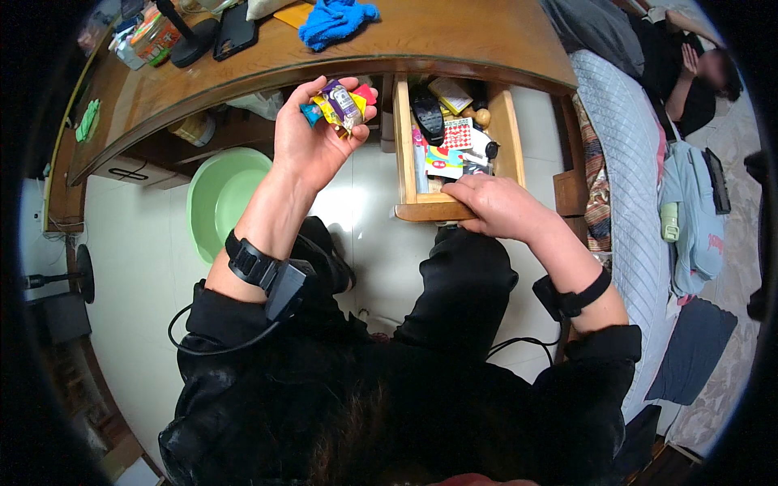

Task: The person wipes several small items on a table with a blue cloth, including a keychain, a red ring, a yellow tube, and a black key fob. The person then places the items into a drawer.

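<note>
Several small wrapped sweets [341,106], in purple, yellow, red and teal wrappers, lie in the upturned palm of my left hand [313,136], its fingers curled around them. My right hand [501,206] grips the front edge of a wooden drawer [428,211], which is pulled out from under the desk. Inside the drawer are a black plastic device [428,118], a yellow box [451,96], a red-and-white checked packet [457,133], a colourful packet [444,160] and round wooden balls [482,117]. Other small items there are partly hidden.
On the wooden desk [437,30] lie a blue cloth [336,23], a black phone [236,31], a black stand [194,42] and a plastic jar [155,39]. Beneath it a green basin [203,206] sits on the floor. At right, a person [687,73] is near the bed [632,182].
</note>
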`<action>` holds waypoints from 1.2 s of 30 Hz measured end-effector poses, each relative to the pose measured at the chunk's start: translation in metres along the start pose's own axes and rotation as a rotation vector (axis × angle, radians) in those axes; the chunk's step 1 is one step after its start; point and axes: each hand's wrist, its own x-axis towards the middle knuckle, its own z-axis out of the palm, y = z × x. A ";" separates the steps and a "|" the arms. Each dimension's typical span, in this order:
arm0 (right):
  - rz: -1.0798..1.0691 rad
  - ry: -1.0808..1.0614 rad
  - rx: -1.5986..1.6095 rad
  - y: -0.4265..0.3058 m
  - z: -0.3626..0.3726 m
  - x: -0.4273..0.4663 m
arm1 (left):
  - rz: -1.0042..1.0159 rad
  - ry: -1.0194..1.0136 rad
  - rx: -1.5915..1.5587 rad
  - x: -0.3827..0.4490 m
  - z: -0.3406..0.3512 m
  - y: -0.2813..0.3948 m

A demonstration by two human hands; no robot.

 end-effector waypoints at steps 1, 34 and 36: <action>0.018 -0.021 0.002 0.000 -0.002 -0.003 | -0.004 -0.003 0.000 0.000 -0.001 -0.001; -0.618 0.827 0.238 -0.116 -0.106 0.060 | 0.489 0.131 -0.149 -0.138 0.032 0.038; -0.776 0.977 0.138 -0.144 -0.103 0.068 | 0.482 0.118 -0.130 -0.132 0.037 0.032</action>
